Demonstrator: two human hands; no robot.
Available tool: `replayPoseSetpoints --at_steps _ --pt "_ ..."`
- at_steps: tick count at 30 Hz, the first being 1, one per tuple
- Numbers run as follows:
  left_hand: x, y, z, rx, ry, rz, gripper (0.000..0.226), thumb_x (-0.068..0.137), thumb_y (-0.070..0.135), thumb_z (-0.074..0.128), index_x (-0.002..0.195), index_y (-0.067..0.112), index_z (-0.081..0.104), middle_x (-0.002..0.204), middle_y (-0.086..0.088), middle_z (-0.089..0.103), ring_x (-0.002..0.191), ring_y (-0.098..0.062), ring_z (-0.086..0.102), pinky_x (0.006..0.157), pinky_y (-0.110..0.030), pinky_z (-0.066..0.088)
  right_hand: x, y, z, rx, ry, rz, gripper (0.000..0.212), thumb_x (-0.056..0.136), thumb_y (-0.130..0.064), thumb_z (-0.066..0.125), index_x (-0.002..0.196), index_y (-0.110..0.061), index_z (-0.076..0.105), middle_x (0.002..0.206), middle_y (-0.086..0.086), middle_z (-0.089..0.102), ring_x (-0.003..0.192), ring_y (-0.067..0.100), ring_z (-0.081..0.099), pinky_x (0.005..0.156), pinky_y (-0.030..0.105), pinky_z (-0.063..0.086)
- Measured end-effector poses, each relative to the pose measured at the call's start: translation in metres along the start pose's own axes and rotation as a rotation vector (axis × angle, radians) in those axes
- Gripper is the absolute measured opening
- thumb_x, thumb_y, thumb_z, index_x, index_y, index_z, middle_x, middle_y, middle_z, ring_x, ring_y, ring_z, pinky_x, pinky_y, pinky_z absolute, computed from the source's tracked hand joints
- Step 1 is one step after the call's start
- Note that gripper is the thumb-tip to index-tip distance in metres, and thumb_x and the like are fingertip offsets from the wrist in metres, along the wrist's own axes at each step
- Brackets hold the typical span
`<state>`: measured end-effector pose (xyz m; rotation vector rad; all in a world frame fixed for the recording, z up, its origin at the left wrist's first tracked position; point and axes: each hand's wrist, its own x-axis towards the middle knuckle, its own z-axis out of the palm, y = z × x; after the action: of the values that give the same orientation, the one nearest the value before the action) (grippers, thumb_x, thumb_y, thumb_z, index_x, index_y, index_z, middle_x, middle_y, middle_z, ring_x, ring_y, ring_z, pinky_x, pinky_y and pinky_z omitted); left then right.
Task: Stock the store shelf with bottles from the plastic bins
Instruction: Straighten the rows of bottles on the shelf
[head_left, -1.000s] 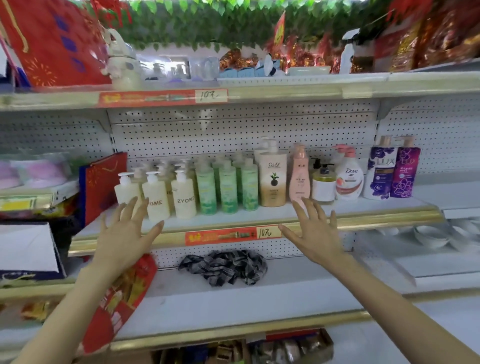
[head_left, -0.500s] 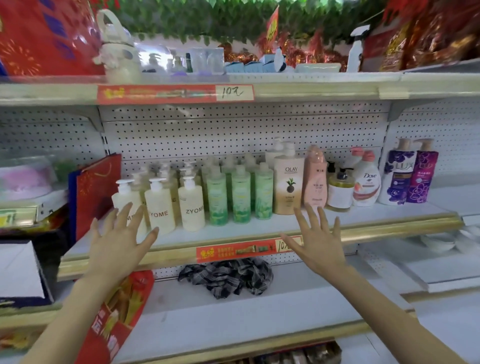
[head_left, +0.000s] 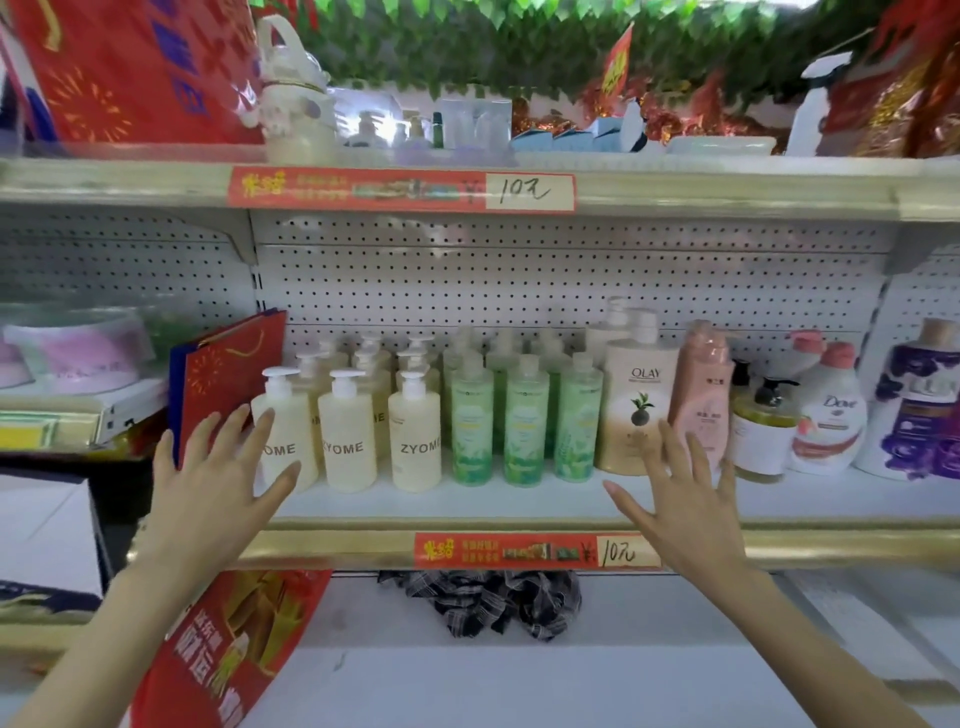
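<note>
Our left hand (head_left: 218, 483) at 8 o'clock and right hand (head_left: 685, 499) at 4 o'clock are spread wide and empty. The bottles (head_left: 348, 431) stand in tidy rows on the shelf (head_left: 519, 503), labels forward (for buyers, we judge); we see no bins

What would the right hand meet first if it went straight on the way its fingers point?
The right hand would likely meet the Olay bottle, or the pink bottle beside it; depth unclear.

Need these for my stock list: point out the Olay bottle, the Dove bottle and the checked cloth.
Olay bottle (head_left: 637, 397): head view, on its front label.
Dove bottle (head_left: 836, 411): head view, on its white belly.
Checked cloth (head_left: 488, 604): head view, on its bunched middle.
</note>
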<state>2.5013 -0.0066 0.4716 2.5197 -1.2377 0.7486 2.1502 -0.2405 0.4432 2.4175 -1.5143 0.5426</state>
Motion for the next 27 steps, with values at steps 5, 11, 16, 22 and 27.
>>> replayPoseSetpoints --at_steps 5,11,16,22,27 --pt "0.032 -0.003 -0.005 -0.051 0.082 -0.008 0.079 0.082 0.063 0.020 0.139 0.013 0.043 0.141 -0.016 0.045 0.131 -0.038 0.038 0.104 -0.060 0.025 0.009 -0.022 -0.008 0.101 0.047 -0.052 0.083 0.084 -0.073 0.010 0.141 -0.021 0.042 0.150 0.006 0.036 0.138 0.031 0.032 0.106 0.058 0.027" --pt "0.104 -0.006 -0.026 -0.153 0.149 0.008 0.062 0.094 0.051 0.036 0.144 0.014 0.033 0.144 -0.013 0.042 0.130 -0.036 0.037 0.103 -0.052 0.030 0.041 -0.085 -0.041 0.237 0.139 -0.207 0.080 0.086 -0.072 0.009 0.136 -0.021 0.046 0.148 0.007 0.035 0.138 0.029 0.031 0.111 0.054 0.025" --pt "0.184 -0.010 -0.028 -0.222 -0.084 0.057 0.055 0.096 0.045 0.039 0.146 0.023 0.029 0.143 -0.011 0.042 0.127 -0.033 0.041 0.100 -0.046 0.038 0.098 -0.157 -0.071 0.296 0.187 -0.360 0.067 0.089 -0.068 0.021 0.135 -0.024 0.045 0.148 0.003 0.032 0.134 0.026 0.033 0.108 0.044 0.029" --pt "0.273 -0.023 0.008 -0.252 -0.482 0.164 0.053 0.096 0.039 0.045 0.144 0.024 0.029 0.149 -0.003 0.035 0.130 -0.025 0.040 0.104 -0.037 0.036 0.192 -0.240 -0.073 0.377 -0.030 -0.441 0.043 0.097 -0.043 0.041 0.137 -0.028 0.040 0.149 -0.005 0.028 0.134 0.018 0.031 0.105 0.035 0.032" --pt "0.313 -0.031 0.050 -0.215 -0.620 0.222 0.055 0.093 0.033 0.053 0.142 0.018 0.035 0.144 -0.010 0.039 0.125 -0.026 0.043 0.098 -0.030 0.038 0.251 -0.293 -0.049 0.405 -0.241 -0.482 0.043 0.097 -0.038 0.045 0.136 -0.021 0.043 0.141 0.006 0.038 0.127 0.025 0.042 0.102 0.037 0.037"
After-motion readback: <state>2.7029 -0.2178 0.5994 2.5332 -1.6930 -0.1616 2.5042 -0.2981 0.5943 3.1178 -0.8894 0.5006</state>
